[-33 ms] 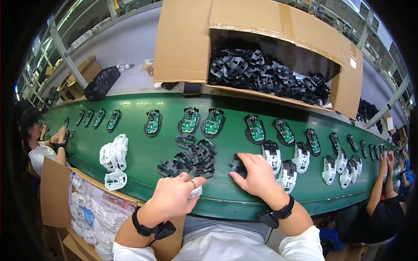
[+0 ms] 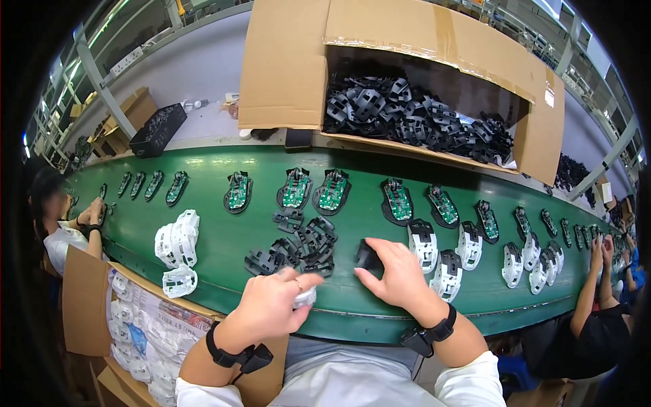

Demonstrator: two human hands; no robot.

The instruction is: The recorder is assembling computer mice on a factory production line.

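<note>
My left hand (image 2: pixel 272 302) is closed round a white plastic mouse shell (image 2: pixel 306 297), most of which its fingers hide. Between the thumb and fingers of my right hand (image 2: pixel 400 273) is a small black plastic mouse part (image 2: pixel 368 258), held just above the green belt. A loose pile of similar black parts (image 2: pixel 313 239) lies beyond my left hand. To the right of my right hand stand white shells with black parts fitted in them (image 2: pixel 447 274). Left of the pile, several plain white shells (image 2: pixel 178 239) are stacked on the belt.
Mouse bases with green circuit boards (image 2: pixel 333 191) line the far half of the green belt (image 2: pixel 217 237). Behind it, a large cardboard box (image 2: pixel 285 74) holds many black parts. A carton of bagged white shells (image 2: pixel 87 305) stands at near left. Other people work at both sides.
The black part in my right hand has turned and shifted slightly left. The white shell in my left hand has tilted a little. Both arms stay almost in place.
</note>
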